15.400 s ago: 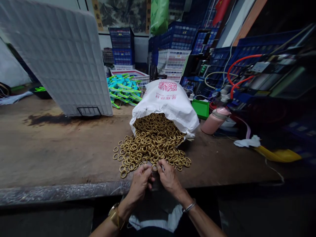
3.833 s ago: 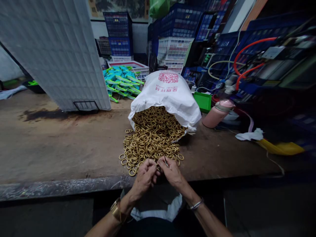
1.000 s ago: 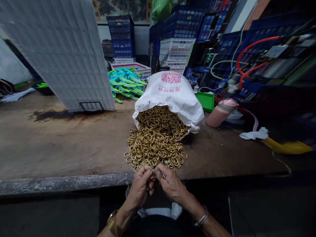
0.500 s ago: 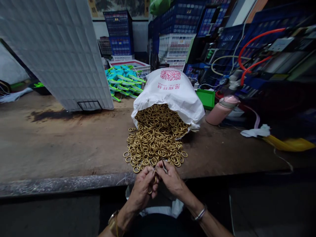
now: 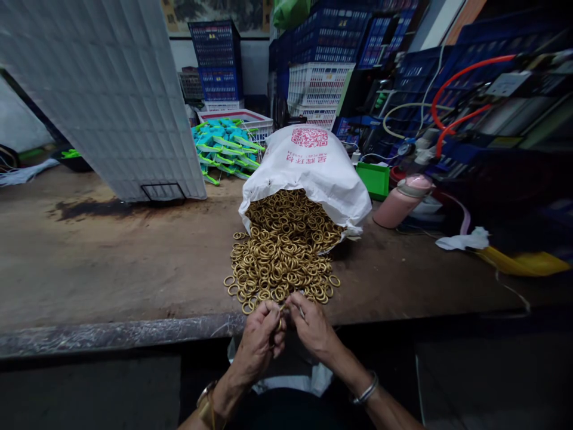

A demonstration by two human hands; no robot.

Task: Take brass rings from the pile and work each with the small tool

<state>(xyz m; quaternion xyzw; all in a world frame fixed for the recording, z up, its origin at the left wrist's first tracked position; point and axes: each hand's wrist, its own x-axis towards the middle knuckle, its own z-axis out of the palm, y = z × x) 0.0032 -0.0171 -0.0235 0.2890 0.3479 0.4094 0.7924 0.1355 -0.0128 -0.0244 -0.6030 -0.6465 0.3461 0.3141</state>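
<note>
My left hand (image 5: 262, 334) is closed in a pinch on a gold-coloured ring (image 5: 280, 324), just off the table's front edge. My right hand (image 5: 313, 327) is closed too, its fingertips almost touching the left ones near the ring. A thin pointed tool (image 5: 301, 312) shows only as a sliver between the right fingers; most of it is hidden. Right beyond both hands lies a heap of gold-coloured rings (image 5: 282, 263), spilling from the mouth of a white woven sack (image 5: 308, 164) that lies on its side.
A tall grey-white ribbed panel (image 5: 120, 107) stands on the wooden table (image 5: 111, 269) at left. Turquoise and green plastic parts (image 5: 226, 146) are piled behind. At right are a green tray (image 5: 373, 180), a pink bottle (image 5: 400, 200) and red hoses (image 5: 452, 83). Blue crates (image 5: 219, 60) are stacked at the back.
My right hand has turned slightly, and the dark tip that stuck up from its fingers no longer shows. The left hand stays nearly in place; the heap and sack look unchanged.
</note>
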